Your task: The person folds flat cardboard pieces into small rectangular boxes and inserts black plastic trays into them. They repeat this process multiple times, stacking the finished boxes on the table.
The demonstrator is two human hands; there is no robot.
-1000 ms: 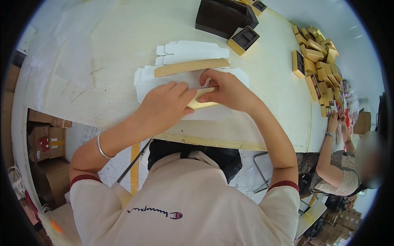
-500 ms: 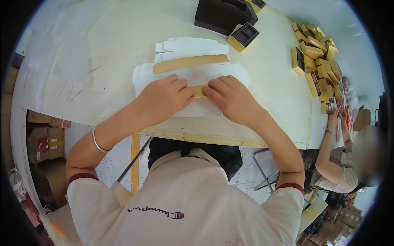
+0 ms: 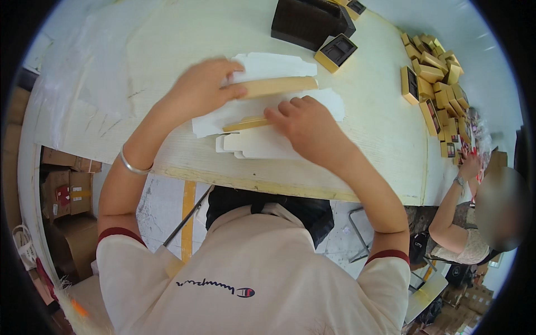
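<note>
1. Table [image 3: 374, 145]: the whole work is borne by this pale top. Its curved front edge is left just below the card, with a strip of bare surface between. At far left, the surface is overlaid by clear plastic film [image 3: 72, 72]; pale tabletop is seen between film and card, giving open room that side.
2. White card [image 3: 326, 103]: laid flat in front of the person, notched flaps spread above and below, partly covered by both hands.
3. Gold boxes [image 3: 444, 100]: heaped at far right, well apart from the card; reach on that side is bounded by them.
4. Dark block [image 3: 304, 23]: set beyond the card; room upward is limited by it.
5. Left hand [image 3: 215, 86]: blurred, thumb and fingers parted at the upper strip's left end; whether anything is gripped cannot be told. Right hand [image 3: 298, 125]: fingers bent onto the lower strip; pinch or press cannot be told.
6. Open gold box [image 3: 336, 53]: placed just beside the block.
7. Upper gold strip [image 3: 282, 85] and lower gold strip [image 3: 240, 124]: raised along the card. Folding along creases is judged in hand; even pressure along the upper strip is called for.
</note>
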